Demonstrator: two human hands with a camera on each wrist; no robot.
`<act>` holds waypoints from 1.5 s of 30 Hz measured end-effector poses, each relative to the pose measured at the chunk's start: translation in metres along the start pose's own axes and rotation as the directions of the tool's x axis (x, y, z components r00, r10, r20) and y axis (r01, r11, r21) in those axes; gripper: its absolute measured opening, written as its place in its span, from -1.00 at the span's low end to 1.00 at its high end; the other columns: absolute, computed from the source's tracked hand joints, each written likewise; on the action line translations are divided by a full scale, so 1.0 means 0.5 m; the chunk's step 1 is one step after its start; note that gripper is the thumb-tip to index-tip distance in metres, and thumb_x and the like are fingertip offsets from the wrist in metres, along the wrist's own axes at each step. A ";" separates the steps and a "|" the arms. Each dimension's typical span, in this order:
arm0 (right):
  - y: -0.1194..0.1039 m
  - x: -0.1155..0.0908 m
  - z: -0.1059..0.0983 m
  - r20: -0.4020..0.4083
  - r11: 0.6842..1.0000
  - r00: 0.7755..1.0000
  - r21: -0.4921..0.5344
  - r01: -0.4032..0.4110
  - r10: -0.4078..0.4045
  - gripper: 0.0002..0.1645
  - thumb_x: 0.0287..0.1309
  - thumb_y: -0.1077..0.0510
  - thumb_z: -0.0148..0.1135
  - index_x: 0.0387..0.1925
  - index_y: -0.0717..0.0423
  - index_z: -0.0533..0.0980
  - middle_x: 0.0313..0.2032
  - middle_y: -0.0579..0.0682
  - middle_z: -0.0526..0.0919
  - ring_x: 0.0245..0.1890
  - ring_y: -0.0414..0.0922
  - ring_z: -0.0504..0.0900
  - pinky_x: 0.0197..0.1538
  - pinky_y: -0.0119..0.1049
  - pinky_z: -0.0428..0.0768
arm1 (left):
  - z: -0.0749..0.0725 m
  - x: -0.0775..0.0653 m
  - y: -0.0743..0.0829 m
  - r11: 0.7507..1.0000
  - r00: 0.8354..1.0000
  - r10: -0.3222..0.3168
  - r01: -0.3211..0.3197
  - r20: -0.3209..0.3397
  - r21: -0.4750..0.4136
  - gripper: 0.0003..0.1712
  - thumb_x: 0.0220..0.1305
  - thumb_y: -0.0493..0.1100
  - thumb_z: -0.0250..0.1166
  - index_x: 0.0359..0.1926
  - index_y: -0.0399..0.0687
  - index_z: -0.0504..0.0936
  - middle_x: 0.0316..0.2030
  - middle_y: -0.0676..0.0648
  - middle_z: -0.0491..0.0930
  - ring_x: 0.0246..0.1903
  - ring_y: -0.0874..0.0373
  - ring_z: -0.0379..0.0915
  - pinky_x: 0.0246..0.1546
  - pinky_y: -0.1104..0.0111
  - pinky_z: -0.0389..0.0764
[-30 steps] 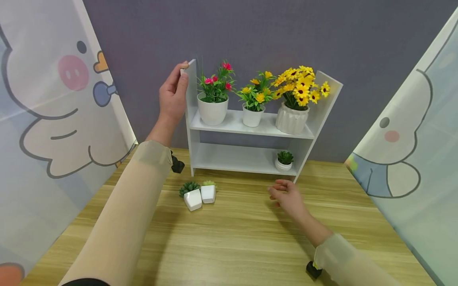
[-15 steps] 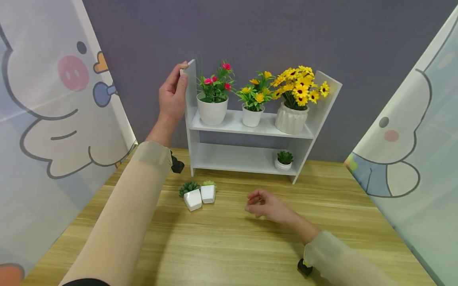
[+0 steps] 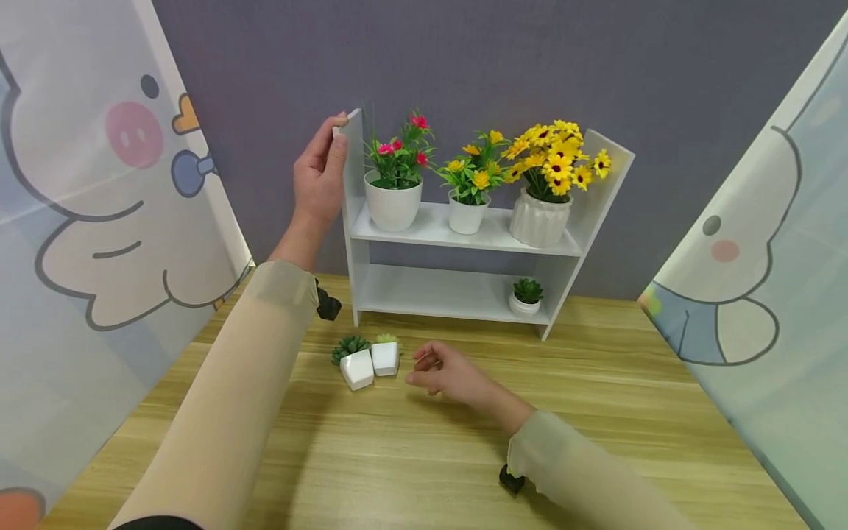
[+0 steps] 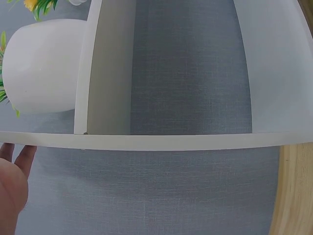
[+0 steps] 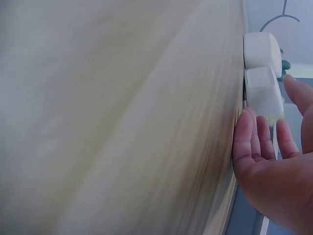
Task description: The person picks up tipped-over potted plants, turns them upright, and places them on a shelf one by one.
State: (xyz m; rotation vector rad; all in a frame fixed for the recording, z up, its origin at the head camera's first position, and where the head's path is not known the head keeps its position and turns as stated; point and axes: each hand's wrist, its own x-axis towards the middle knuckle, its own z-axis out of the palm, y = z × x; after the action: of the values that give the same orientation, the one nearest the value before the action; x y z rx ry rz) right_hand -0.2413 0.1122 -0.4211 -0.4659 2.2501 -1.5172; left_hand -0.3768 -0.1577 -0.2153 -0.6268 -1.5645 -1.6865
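Observation:
My left hand grips the top edge of the left side panel of a white two-tier shelf; in the left wrist view its fingertips meet that panel. Two small potted succulents lie tipped over on the table in front of the shelf. The dark green succulent is on the left, and the pale green succulent lies against it. Just right of the pale one hovers my right hand, fingers loosely bent and holding nothing. In the right wrist view, its fingertips are close to the nearer white pot; contact is unclear.
On the upper tier stand a pink-flowered pot, a smaller yellow-flowered pot and a ribbed pot of yellow daisies. A round potted succulent sits at the lower tier's right end. Behind the wooden table rises a grey wall.
My right hand has moved left across the table, from below the shelf's right end to beside the tipped succulents. The left hand keeps its grip on the shelf panel.

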 end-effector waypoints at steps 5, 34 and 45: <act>-0.009 0.025 0.020 -0.019 1.000 1.000 0.009 0.004 -0.004 -0.42 0.37 0.05 0.56 0.21 0.20 0.48 0.02 0.11 0.65 -0.13 -0.08 0.62 -0.19 -0.26 0.70 | -0.001 0.003 -0.003 1.000 1.000 0.005 -0.005 -0.003 -0.006 -0.56 0.70 -0.19 0.16 0.45 -0.22 0.62 0.52 -0.10 0.55 0.55 0.18 0.44 0.59 0.36 0.43; -0.008 0.056 0.043 -0.096 1.000 0.995 0.002 -0.029 0.029 -0.59 0.37 0.19 0.50 0.08 0.18 0.47 -0.16 0.02 0.61 -0.28 -0.15 0.58 -0.36 -0.38 0.51 | 0.000 0.005 -0.012 0.999 1.000 0.029 -0.029 -0.011 -0.023 -0.56 0.70 -0.20 0.17 0.44 -0.25 0.61 0.51 -0.14 0.56 0.53 0.18 0.46 0.59 0.35 0.44; -0.013 0.057 0.040 -0.150 0.998 0.987 0.026 -0.061 0.064 -0.58 0.44 0.15 0.40 0.17 0.21 0.45 -0.06 0.11 0.60 -0.26 -0.09 0.63 -0.32 -0.34 0.67 | -0.002 0.004 -0.009 1.000 1.000 0.011 -0.011 -0.007 -0.004 -0.56 0.71 -0.18 0.17 0.45 -0.21 0.62 0.52 -0.10 0.56 0.54 0.19 0.45 0.59 0.36 0.44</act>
State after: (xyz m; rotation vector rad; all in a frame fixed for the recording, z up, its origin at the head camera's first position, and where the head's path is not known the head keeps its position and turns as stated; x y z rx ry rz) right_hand -0.2559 0.0804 -0.4256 -0.2802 2.3363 -1.5909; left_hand -0.3813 -0.1594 -0.2163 -0.6304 -1.5506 -1.6823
